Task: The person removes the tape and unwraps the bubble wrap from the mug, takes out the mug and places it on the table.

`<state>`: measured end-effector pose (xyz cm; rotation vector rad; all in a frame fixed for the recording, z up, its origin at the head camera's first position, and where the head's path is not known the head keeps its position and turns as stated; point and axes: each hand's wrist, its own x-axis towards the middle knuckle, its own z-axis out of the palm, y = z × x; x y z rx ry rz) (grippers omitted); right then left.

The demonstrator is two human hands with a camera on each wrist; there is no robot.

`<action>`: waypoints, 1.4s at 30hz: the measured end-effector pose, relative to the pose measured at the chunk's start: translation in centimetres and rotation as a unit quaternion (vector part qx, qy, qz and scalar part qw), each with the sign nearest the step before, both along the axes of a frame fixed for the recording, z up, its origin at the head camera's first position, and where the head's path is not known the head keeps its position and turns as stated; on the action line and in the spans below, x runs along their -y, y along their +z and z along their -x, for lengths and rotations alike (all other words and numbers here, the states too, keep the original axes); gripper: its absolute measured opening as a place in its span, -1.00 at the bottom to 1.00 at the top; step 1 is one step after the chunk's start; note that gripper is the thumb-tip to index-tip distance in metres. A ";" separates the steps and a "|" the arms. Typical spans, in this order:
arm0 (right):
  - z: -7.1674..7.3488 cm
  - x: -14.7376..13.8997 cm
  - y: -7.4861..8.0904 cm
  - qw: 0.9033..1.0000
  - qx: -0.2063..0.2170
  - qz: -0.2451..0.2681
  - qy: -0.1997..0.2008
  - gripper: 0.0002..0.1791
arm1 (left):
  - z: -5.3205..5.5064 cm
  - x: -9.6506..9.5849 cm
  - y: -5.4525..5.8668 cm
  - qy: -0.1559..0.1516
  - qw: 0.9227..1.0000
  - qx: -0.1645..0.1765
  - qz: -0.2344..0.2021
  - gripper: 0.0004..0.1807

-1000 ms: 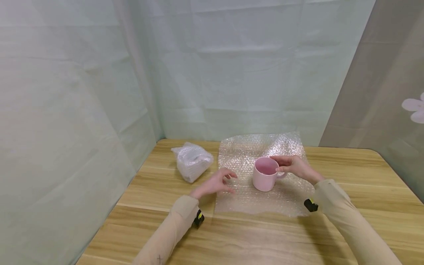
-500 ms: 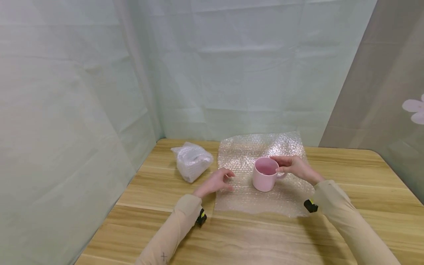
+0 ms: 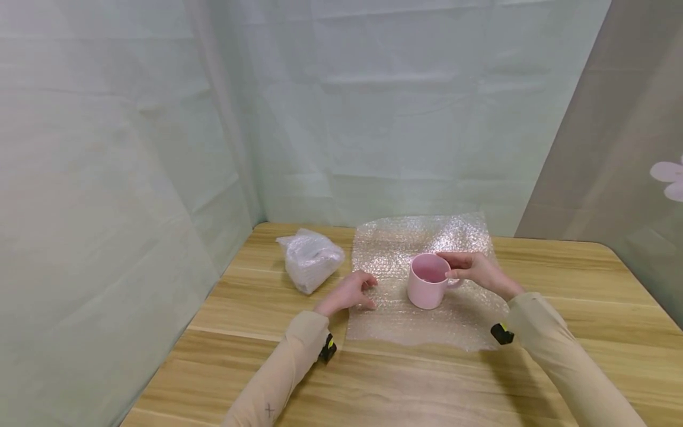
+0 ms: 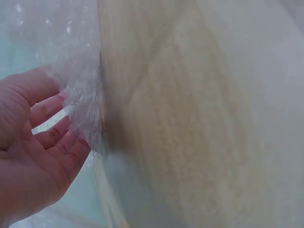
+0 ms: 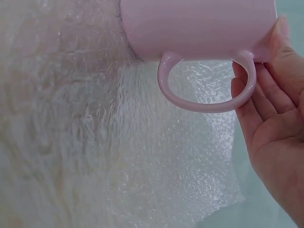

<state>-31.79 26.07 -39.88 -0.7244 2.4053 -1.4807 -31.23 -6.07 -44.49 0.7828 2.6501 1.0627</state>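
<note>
A pink mug (image 3: 425, 289) stands upright on a sheet of clear bubble wrap (image 3: 384, 326) spread over the table. At the mug's rim, on the handle side, my right hand (image 3: 476, 271) grips it between thumb and fingers; the right wrist view shows the thumb (image 5: 282, 33) at the rim and the handle (image 5: 204, 107) free below. My left hand (image 3: 349, 292) is over the sheet's left edge, fingers loosely bent with a gap to the thumb. In the left wrist view its fingertips (image 4: 80, 145) overlap the wrap's edge (image 4: 85, 114).
A bubble-wrapped bundle (image 3: 309, 261) sits left of the sheet, its contents hidden. The wooden table (image 3: 416, 385) meets pale cloth walls (image 3: 395, 130) at the back and left. A brownish-grey cloth panel (image 3: 613, 148) hangs at the right.
My left forearm has shifted slightly to the right, and the left fingers have drawn back a little from the mug. My right hand and the mug have stayed in place.
</note>
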 end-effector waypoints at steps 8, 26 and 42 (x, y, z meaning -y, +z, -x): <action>0.1 -0.1 -0.1 1.000 -0.014 0.011 0.008 -0.45 | 0.0 -0.1 0.0 0.002 0.999 -0.018 0.035 -0.46; -0.5 -1.5 -1.5 0.998 -0.043 -0.030 -0.034 -0.54 | 0.2 -0.2 -0.3 0.001 0.999 -0.021 0.030 -0.49; -0.7 -1.9 -3.1 0.999 -0.015 0.011 -0.031 -0.77 | 0.4 -0.1 -0.4 0.003 1.000 -0.003 0.031 -0.50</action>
